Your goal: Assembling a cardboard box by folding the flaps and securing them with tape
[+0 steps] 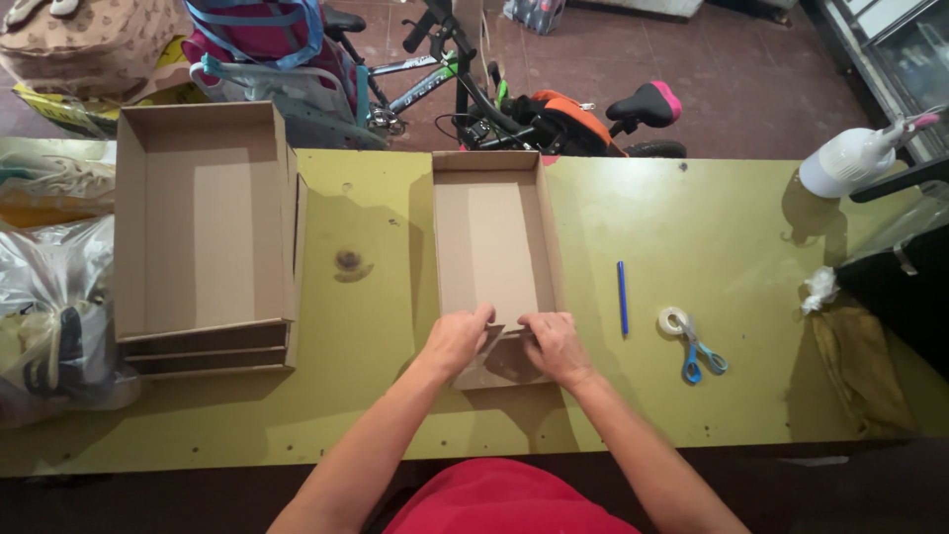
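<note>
Your yellow-green bench (712, 396) fills most of the view, running from the left edge to the right. On its left part sits a stack of finished cardboard trays (203, 232), nested one inside another, well apart from what you are working on. At the middle of the bench lies the cardboard box (491, 247) you are folding, its far wall and both side walls already upright, its near end flap still lying low toward you. Your left hand (457, 341) presses down on the near left corner of that flap, fingers bent over the card, and your right hand (556, 346) does the same at the near right corner; both are closed on the cardboard, close together. Off at the far right stands a white spray bottle (850, 160). Right of the box, blue-handled scissors (700, 354) lie touching a small roll of clear tape (673, 319). Between these and the box lies a thin blue pen (623, 298).
</note>
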